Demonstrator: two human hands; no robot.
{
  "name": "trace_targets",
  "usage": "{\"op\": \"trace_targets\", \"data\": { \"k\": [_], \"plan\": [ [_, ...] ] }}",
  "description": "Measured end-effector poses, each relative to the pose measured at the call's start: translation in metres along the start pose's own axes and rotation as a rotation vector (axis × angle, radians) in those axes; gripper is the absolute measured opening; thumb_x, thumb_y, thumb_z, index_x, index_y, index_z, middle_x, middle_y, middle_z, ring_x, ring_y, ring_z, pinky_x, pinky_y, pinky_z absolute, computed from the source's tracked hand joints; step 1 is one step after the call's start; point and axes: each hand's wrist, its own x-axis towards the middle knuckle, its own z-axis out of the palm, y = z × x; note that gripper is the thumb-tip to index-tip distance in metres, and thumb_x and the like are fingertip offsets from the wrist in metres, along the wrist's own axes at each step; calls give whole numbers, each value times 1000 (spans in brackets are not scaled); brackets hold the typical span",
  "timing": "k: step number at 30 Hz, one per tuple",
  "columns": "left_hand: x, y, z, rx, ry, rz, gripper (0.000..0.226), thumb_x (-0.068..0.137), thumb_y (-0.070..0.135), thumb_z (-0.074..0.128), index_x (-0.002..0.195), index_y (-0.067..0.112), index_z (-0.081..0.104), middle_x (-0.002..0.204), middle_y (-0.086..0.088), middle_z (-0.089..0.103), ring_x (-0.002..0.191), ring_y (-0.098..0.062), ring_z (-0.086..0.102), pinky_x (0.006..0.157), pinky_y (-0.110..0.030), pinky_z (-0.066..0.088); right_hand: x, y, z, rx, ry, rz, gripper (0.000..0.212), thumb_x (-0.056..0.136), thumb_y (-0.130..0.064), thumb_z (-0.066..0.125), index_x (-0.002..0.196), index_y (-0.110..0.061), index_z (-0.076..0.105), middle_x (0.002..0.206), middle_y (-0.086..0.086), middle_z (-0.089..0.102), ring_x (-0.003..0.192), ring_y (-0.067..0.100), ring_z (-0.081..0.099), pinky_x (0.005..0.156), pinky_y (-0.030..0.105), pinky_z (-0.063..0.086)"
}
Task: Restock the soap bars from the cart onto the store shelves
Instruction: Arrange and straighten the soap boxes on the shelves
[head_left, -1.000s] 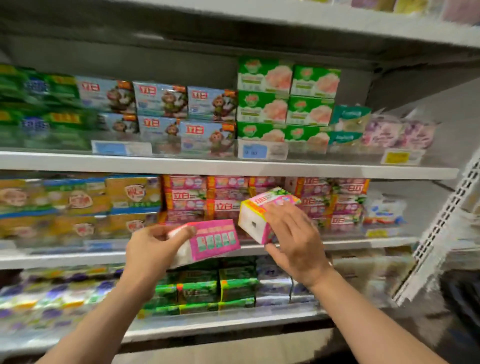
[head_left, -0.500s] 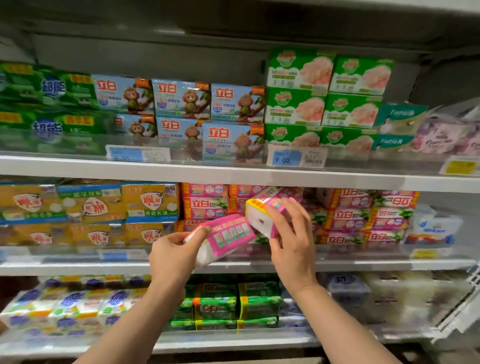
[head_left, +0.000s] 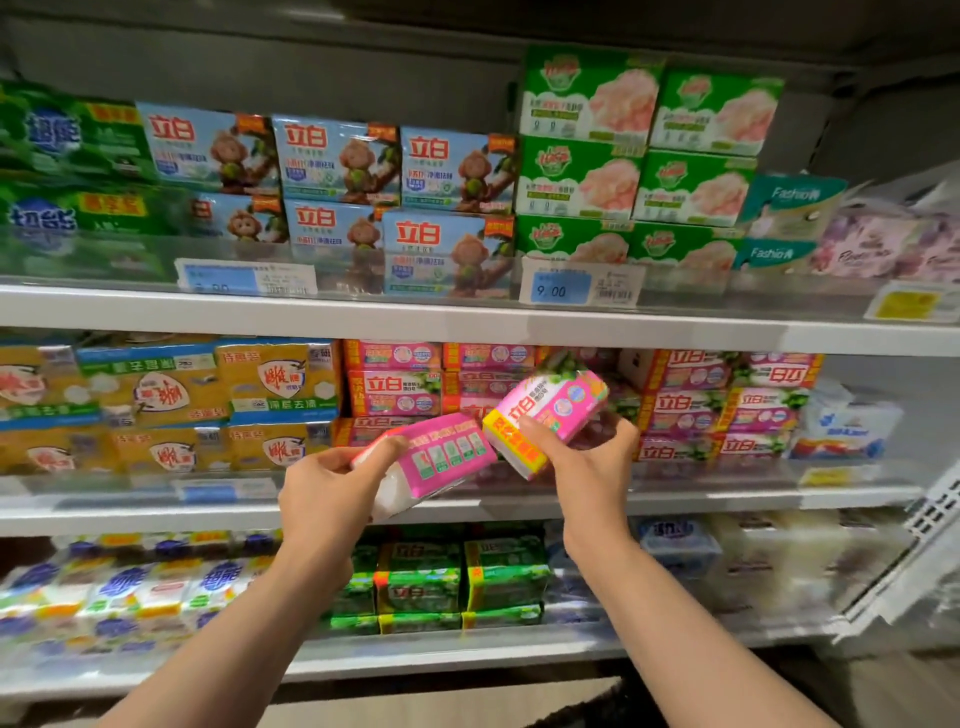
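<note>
Store shelving fills the view, three white shelves packed with soap. My right hand (head_left: 587, 467) grips a pink soap pack (head_left: 545, 421), thumb on its yellow end, fingers curled behind; pack tilted, raised in front of the middle shelf (head_left: 727, 499), just before the pink stack (head_left: 410, 387) there. My left hand (head_left: 322, 493) pinches a second pink pack (head_left: 436, 462) by its white end, thumb on top, fingers underneath; tilted too, just left of and below the first pack, the two nearly touching. Both held in air, not resting on the shelf.

More pink packs (head_left: 727, 405) stand stacked right of my right hand. Yellow packs (head_left: 218, 395) fill the left of that shelf; blue-white packs (head_left: 847, 421) at the far right.

Top shelf (head_left: 467, 319): dark green packs (head_left: 67, 171) left, blue monkey boxes (head_left: 337, 161) middle, green-white boxes (head_left: 644, 150) right, teal packs (head_left: 789, 202) beyond. Price tag (head_left: 563, 287) reads 9.00.

Bottom shelf (head_left: 441, 654): blue-white packs (head_left: 119, 587) left, green packs (head_left: 457, 582) between my forearms, blurred pale packs right.
</note>
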Motion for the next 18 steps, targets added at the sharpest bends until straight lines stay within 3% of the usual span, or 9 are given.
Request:
{"op": "trace_targets", "data": {
  "k": [5,8,10,11,13,15,18],
  "plan": [
    [-7,2,-15,24,8,24,30,76,41,76,89,14,70,83,-4,73,83,-22,69,67,-39,56,2,3,-10,75,-103,106,93,59,-10,89,137,-11,38,112,5,67,103,18,64,90,43,54],
    [-9,4,-29,21,12,35,30,76,40,77,87,14,71,80,-5,74,83,-24,70,74,-45,58,-7,-5,-14,47,-219,28,71,68,0,82,129,-7,45,100,1,68,90,6,66,78,28,57],
    [-10,5,-42,24,29,48,29,74,41,78,84,14,71,77,-5,74,81,-25,71,78,-48,58,-13,-10,-14,24,-280,-34,67,71,8,76,127,-7,43,93,-8,63,78,-10,63,66,13,54],
    [-10,5,-49,28,39,59,29,74,41,78,84,14,72,77,-5,74,80,-25,71,77,-49,58,-16,-11,-13,21,-316,-68,70,70,11,75,128,-4,40,95,-8,62,82,-10,63,63,11,52],
    [-9,7,-64,28,61,76,28,73,39,79,82,14,72,75,-5,73,78,-25,71,75,-48,58,-19,-7,-9,19,-374,-124,86,66,13,77,135,-22,39,113,-3,60,100,6,63,69,19,54],
    [-8,8,-78,6,73,88,24,74,35,79,80,14,71,73,-5,73,74,-24,71,69,-44,57,-23,-6,-2,43,-401,-148,95,63,15,77,136,-31,37,119,-3,57,101,13,62,70,26,55],
    [-7,8,-97,-16,99,99,21,75,33,79,77,14,71,64,-2,72,67,-22,69,59,-35,51,-23,-10,11,1,-421,-198,81,58,3,83,126,-28,51,112,1,63,94,17,65,66,28,55]
  ]
}}
